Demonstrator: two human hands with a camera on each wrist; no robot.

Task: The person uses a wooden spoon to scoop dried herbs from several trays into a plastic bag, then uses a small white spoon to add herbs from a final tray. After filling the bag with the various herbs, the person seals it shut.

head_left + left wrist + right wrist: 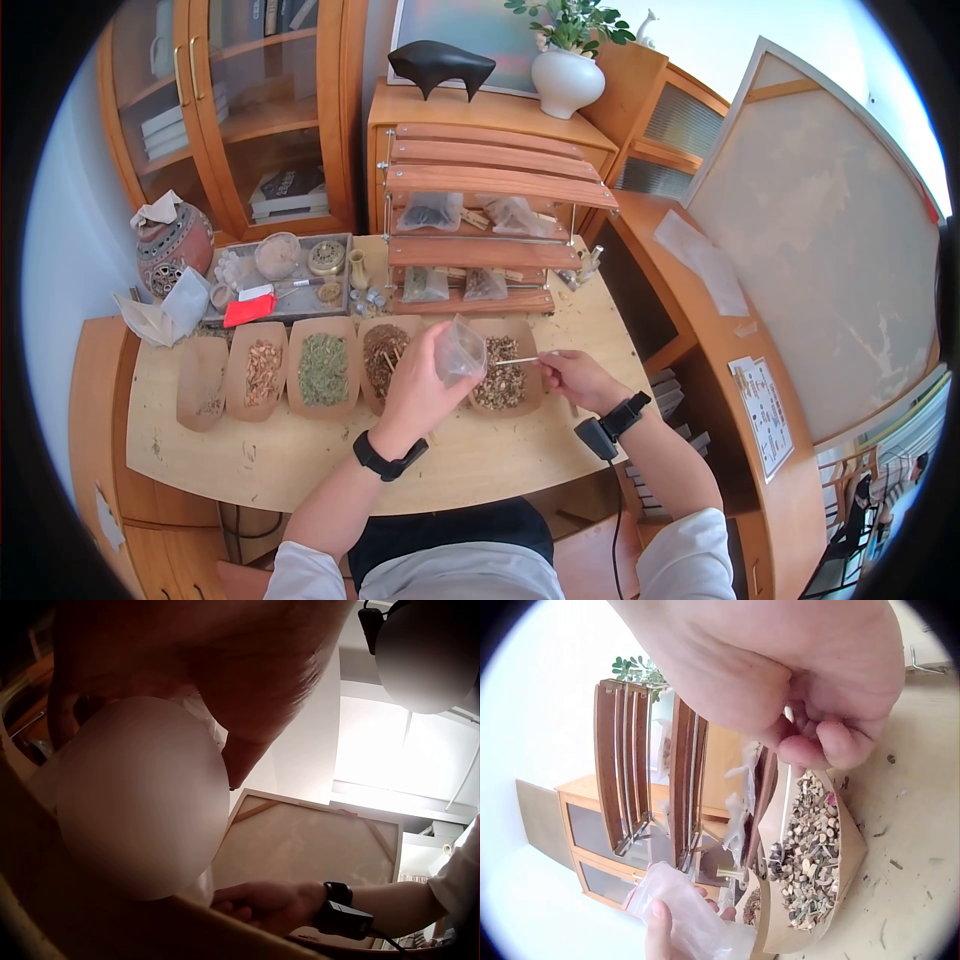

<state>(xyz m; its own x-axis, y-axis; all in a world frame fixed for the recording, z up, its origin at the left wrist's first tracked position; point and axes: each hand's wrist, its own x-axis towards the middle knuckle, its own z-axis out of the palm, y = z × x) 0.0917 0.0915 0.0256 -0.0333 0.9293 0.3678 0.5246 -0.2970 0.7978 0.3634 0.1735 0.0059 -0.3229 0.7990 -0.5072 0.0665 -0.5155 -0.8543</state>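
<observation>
My left hand holds a clear plastic bag by its side, tilted over the row of paper trays. A red line runs along the bag's top edge in the right wrist view. Between thumb and fingers, my right hand pinches a thin pale stick. Its far end reaches into the chopped dried herbs in the rightmost brown paper tray, where dark bits gather around the tip. A pale blurred oval covers much of the left wrist view and hides the bag there.
More paper trays with dried plants, such as green leaves and orange-brown pieces, stand leftward. Behind them are a wooden slatted rack with small bags, a grey tray of small vessels and a round patterned pot.
</observation>
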